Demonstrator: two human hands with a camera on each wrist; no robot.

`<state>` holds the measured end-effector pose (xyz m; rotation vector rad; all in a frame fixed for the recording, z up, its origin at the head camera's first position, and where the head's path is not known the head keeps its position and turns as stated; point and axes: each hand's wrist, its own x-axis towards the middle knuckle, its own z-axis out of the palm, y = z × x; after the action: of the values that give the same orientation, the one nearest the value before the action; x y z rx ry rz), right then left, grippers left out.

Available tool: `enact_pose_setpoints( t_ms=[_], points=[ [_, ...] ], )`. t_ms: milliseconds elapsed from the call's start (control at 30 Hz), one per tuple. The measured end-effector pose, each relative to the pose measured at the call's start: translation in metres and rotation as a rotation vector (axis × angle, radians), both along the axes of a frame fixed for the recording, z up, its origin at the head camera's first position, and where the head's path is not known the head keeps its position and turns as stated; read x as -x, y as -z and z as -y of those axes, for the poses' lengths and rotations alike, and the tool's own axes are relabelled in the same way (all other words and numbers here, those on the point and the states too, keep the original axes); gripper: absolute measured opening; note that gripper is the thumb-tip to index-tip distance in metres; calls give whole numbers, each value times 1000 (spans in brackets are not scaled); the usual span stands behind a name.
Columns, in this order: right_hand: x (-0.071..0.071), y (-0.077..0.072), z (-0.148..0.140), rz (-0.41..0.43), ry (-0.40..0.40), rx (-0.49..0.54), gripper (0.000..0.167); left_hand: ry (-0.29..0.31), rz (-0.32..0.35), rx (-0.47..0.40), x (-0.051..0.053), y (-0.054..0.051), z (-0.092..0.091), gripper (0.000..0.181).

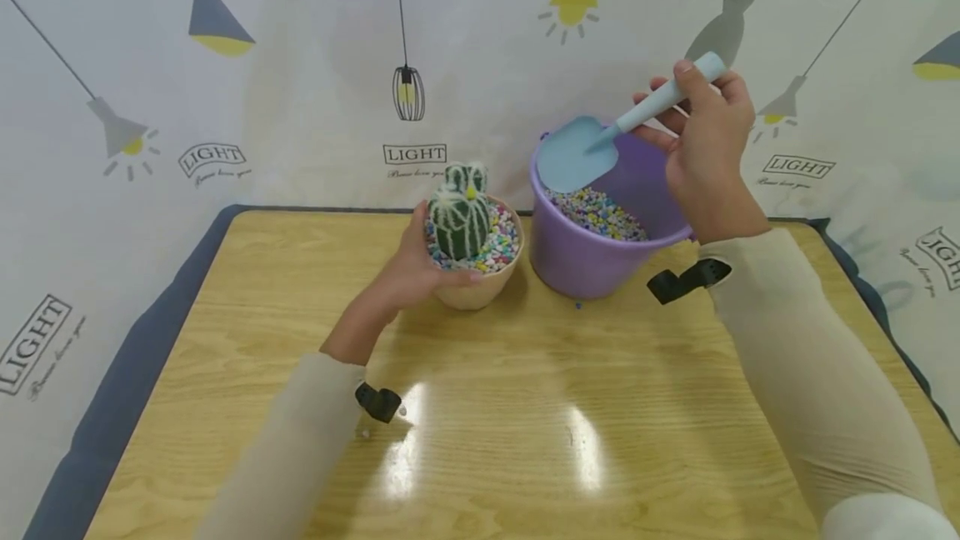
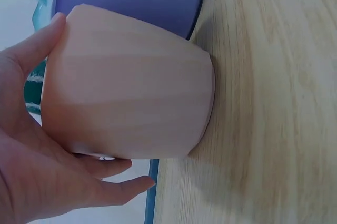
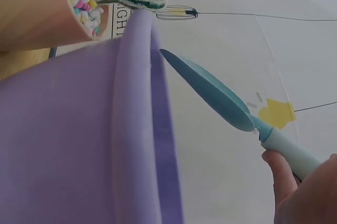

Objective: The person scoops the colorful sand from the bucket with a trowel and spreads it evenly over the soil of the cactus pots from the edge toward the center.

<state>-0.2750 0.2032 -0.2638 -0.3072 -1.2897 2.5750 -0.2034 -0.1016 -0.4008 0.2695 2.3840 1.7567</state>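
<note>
My left hand point(image 1: 412, 267) grips the side of a beige flower pot point(image 1: 474, 294), thumb on its near side. Inside the pot a green cactus point(image 1: 461, 227) with white stripes stands upright among colourful pebbles point(image 1: 501, 242). In my right hand point(image 1: 707, 140) is the pale handle of a light blue trowel point(image 1: 576, 158), pinched between thumb and fingers. The trowel's blade is over the left rim of a purple bucket point(image 1: 581, 261), with small multicoloured pebbles point(image 1: 600, 215) inside. From the right wrist view, the blade point(image 3: 216, 93) appears tilted above the rim; whether it carries pebbles, I cannot tell.
Pot and bucket stand side by side near the back edge of a wooden table point(image 1: 480, 407). One small blue pebble point(image 1: 578, 306) lies before the bucket, and pale bits point(image 1: 366, 433) lie near my left wrist. Behind hangs a white cloth point(image 1: 315, 48) printed with lamps.
</note>
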Motion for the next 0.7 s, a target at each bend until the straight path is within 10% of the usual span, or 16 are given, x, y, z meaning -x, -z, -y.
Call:
enact_pose_setpoints(
  t_ms=[700],
  points=[
    [16,24,-31,109,-61,-205,30,174,158,39,42,-3,20,121]
  ],
)
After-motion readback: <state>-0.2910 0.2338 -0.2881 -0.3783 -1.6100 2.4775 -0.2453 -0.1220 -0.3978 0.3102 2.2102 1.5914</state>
